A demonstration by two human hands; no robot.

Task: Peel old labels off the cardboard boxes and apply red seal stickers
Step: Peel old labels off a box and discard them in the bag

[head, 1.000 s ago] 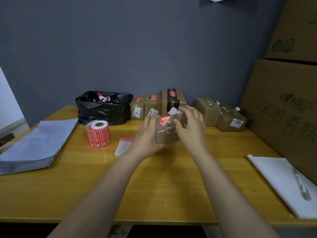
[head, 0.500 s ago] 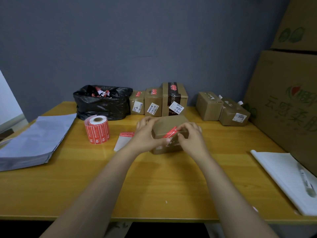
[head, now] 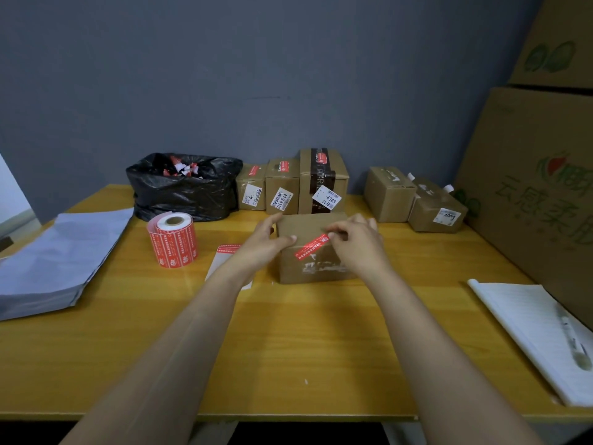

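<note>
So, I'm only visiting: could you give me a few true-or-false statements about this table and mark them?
1. The right hand holds one end of the red seal sticker on the cardboard box that the left hand grips. True.
2. The sticker roll lies on its side. False: it stands on end.
3. The black bag holds red and white scraps. True.
4. The pen lies in that bag. False: it lies on the notepad.

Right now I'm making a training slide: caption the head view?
Left hand grips a cardboard box on the table while right hand pinches a red seal sticker against its front.
</note>
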